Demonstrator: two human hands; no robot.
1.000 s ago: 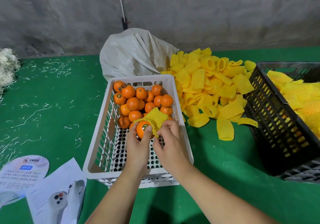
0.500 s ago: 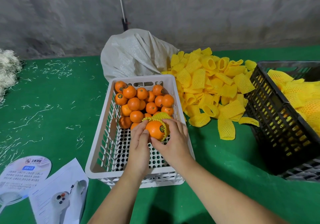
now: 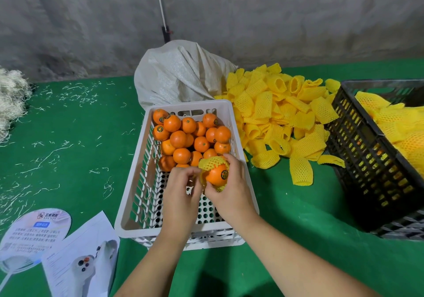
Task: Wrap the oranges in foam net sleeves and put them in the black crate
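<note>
Your right hand (image 3: 231, 189) curls around an orange (image 3: 216, 176) that sits partly inside a yellow foam net sleeve (image 3: 212, 162) — the sleeve covers the top and far side, while the near face with its round sticker is bare. Your left hand (image 3: 182, 193) is just beside it, its fingertips pinching the sleeve's lower left edge. Both hands hover over the near half of the white crate (image 3: 137, 182), above its perforated floor.

Farther back in that crate, a pile of unwrapped oranges (image 3: 190, 136) fills the far end, several with dark stickers showing. Just to the right of the crate, a heap of loose yellow sleeves (image 3: 282, 117) spreads across the green tabletop (image 3: 68, 147). Beyond the heap, at the right edge, the black crate (image 3: 367, 159) stands with wrapped fruit in yellow netting showing above its rim.

Behind the white crate, a pale woven sack (image 3: 179, 76) slumps against the grey wall. At the near left, a round printed fan (image 3: 32, 234) and a printed sheet (image 3: 85, 260) lie on the tabletop — thin pale shreds are scattered over the left side.
</note>
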